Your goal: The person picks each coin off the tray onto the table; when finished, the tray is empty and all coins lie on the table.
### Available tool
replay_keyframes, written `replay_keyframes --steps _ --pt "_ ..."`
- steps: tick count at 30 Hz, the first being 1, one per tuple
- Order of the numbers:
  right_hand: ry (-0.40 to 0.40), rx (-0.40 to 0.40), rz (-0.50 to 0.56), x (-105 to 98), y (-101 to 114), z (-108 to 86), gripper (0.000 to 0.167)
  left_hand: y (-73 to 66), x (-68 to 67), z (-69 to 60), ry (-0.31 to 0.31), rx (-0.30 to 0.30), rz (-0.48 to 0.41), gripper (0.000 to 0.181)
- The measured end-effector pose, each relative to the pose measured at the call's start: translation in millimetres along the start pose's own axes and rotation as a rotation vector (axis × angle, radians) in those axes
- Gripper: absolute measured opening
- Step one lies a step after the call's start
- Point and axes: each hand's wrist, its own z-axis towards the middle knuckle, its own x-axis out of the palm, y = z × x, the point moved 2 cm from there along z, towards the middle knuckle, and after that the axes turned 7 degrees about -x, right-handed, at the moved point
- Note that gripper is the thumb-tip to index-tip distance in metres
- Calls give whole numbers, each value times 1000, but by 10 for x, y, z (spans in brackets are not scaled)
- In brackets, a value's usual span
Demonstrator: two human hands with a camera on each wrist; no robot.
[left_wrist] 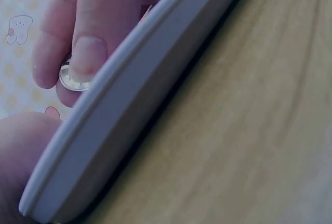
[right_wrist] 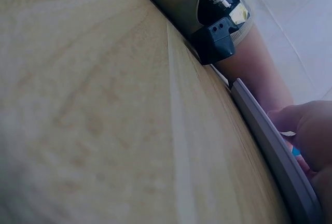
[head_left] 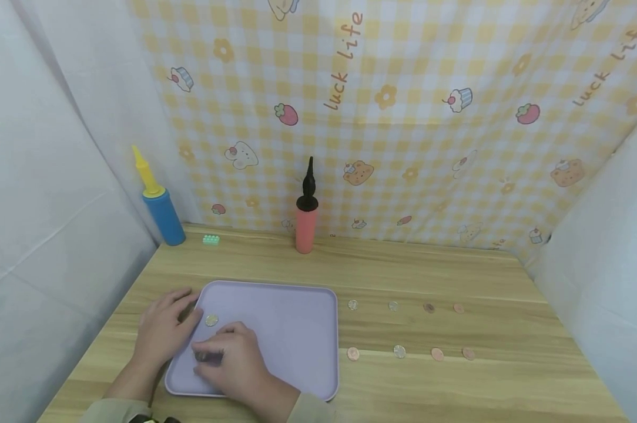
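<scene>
In the head view, a lilac tray (head_left: 284, 329) lies on the table. My left hand (head_left: 165, 326) rests at its left edge, fingers loosely spread, the thumb reaching over the rim. My right hand (head_left: 234, 358) is over the tray's left part and pinches a coin (head_left: 200, 356) between thumb and fingers. The left wrist view shows the silvery coin (left_wrist: 72, 77) at the fingertips, partly covered by them, behind the tray's raised rim (left_wrist: 119, 89). Another coin (head_left: 211, 320) lies on the tray near the left thumb.
Right of the tray, several silver and copper coins (head_left: 399, 351) lie in two rows. Behind stand a blue pump (head_left: 163, 217) with a yellow nozzle and a pink pump (head_left: 305, 229) with a black nozzle. A mint toy brick (head_left: 211, 239) sits near the blue pump.
</scene>
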Motion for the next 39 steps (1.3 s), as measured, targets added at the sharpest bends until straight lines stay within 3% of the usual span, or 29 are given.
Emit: replay_keyframes --steps 4,9,17,23,26,32,39 --pt "75 25 -55 -1 2 -13 27 2 7 4 -8 5 -4 43" --pt "135 -35 -141 0 20 -13 22 -7 4 6 -12 4 -13 43" --pt "122 -127 -207 -7 34 -11 22 -8 -2 4 -14 5 -10 42" --pt "119 1 -81 18 -4 -26 43 -1 -3 -1 -15 9 -16 43" --pt "95 26 -59 29 -21 -20 38 0 -2 1 -18 10 -12 43" --pt "58 -62 -162 16 -7 -2 20 7 3 11 -11 9 -14 44" --pt "52 -133 -300 13 9 1 26 17 2 10 -8 6 -15 44"
